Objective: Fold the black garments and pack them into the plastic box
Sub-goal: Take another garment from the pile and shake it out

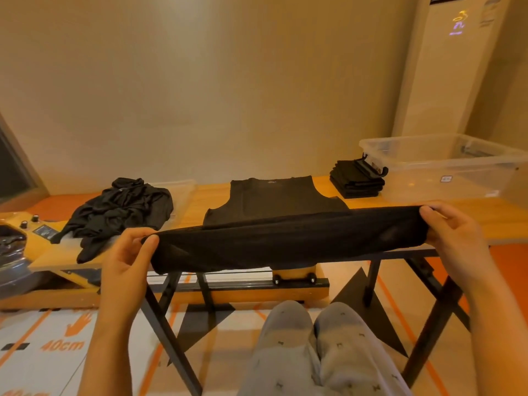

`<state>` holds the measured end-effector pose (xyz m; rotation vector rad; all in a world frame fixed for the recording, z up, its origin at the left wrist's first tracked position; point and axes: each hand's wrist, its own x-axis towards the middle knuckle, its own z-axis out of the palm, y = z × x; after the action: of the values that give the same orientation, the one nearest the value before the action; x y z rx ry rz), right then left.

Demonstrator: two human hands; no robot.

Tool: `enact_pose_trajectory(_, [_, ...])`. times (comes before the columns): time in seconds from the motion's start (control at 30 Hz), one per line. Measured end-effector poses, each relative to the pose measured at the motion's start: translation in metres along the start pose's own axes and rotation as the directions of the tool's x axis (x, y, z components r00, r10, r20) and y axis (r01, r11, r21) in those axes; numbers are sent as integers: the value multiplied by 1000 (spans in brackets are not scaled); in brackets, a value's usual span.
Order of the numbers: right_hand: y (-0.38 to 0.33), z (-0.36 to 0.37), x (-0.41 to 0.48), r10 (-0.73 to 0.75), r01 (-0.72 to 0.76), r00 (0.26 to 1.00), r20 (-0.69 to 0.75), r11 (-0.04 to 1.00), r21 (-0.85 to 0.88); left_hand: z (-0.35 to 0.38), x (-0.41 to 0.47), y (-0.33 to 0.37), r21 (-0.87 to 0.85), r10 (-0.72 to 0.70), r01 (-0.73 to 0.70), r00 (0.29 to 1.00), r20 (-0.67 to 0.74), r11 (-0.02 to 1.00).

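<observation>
Black garment (285,241): matt, fine-knit cloth. Plastic box (445,170): clear, glossy. Table (485,221): smooth wood top is seen, dark matt metal legs. Trousers (328,358): soft grey printed cloth.

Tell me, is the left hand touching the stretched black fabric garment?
Touching. The head view shows the left hand pinching the black garment between thumb and fingers.

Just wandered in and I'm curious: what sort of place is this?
Probably a staged workroom rather than a home: a wooden trestle table, a floor mat printed with 40cm marks, and a tall standing air conditioner.
</observation>
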<state>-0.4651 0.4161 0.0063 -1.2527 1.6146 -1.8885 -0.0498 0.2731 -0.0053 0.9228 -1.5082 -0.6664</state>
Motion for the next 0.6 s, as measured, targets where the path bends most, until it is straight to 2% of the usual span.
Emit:
enact_pose_trajectory(0.17, [-11, -7, -10, 50, -49, 999, 7, 993, -108, -9, -4, 6, 16, 0, 0, 999, 36, 1000])
enact_pose_trajectory(0.37, [-13, -5, -8, 79, -76, 997, 20, 988, -134, -9, 3, 1, 32, -23, 20, 997, 79, 999])
enact_pose_trajectory(0.6, [3, 21, 65, 127, -128, 992, -16, 978, -164, 26, 77, -18, 93, -34, 25, 995, 91, 995])
